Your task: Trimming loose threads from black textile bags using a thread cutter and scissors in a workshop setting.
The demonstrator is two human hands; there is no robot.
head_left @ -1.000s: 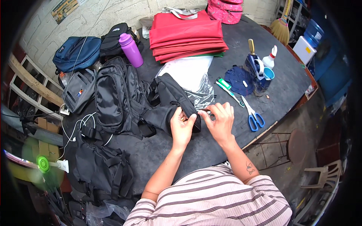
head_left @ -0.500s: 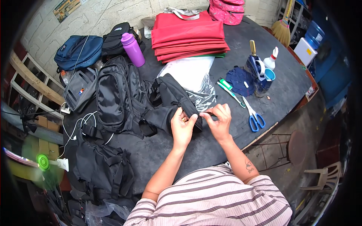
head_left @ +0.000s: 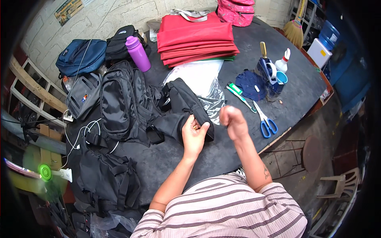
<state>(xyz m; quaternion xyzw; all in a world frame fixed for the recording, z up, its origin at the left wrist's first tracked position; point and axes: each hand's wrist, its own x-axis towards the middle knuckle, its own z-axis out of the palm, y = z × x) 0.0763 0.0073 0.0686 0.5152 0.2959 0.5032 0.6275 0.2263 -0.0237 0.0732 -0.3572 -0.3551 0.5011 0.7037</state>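
Observation:
A black fabric bag (head_left: 183, 95) lies at the middle of the dark table, its edge turned toward me. My left hand (head_left: 193, 139) pinches that edge between thumb and fingers. Off to its right, my right hand (head_left: 235, 123) hangs apart from the bag, its fingers curled in and blurred by motion. Whatever it may hold is too small or hidden to name. Right of this hand lie scissors (head_left: 263, 116) with blue handles and a slim white and teal tool (head_left: 241, 98). Clear plastic with white sheets (head_left: 198, 75) sits just beyond the bag.
Folded red fabric (head_left: 196, 33) is stacked at the back, beside a pink bag (head_left: 236, 12). A purple bottle (head_left: 139, 55), a larger black backpack (head_left: 117, 103) and other bags crowd the left. A navy caddy (head_left: 265, 69) and spray bottle (head_left: 281, 64) stand at right.
My right hand has left the bag's edge and moved slightly right and toward me, its fingers curling in. The left hand keeps its hold on the bag.

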